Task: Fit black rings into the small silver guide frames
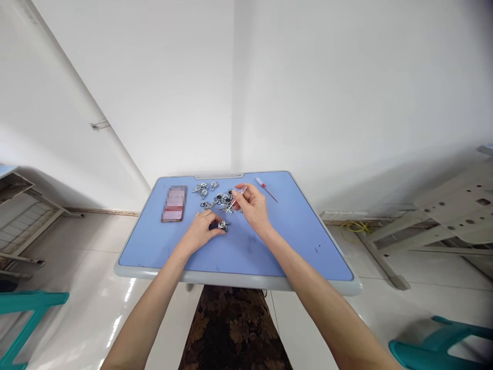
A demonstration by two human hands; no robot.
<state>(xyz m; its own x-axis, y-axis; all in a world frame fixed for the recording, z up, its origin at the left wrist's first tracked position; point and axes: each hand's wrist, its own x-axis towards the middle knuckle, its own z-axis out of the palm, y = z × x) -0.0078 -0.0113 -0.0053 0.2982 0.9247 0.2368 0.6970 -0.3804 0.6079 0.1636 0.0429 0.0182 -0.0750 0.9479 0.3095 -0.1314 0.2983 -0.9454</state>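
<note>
On the blue desk top, my left hand (203, 229) has its thumb and fingers closed round a small metal part (222, 225) with a dark piece on it. My right hand (252, 205) grips a thin screwdriver (238, 198) with a clear and red handle, its shaft slanting down to the left. Behind the hands lies a pile of metal parts (221, 199) with black rings, partly hidden by my right hand. A smaller group of metal parts (202, 190) sits behind it to the left.
A phone (174, 204) lies at the left of the desk (239, 280). A second screwdriver (267, 190) rests at the back right. White walls stand behind. Teal stools (439, 344) are on the floor at both sides, with another desk (450, 216) at the right.
</note>
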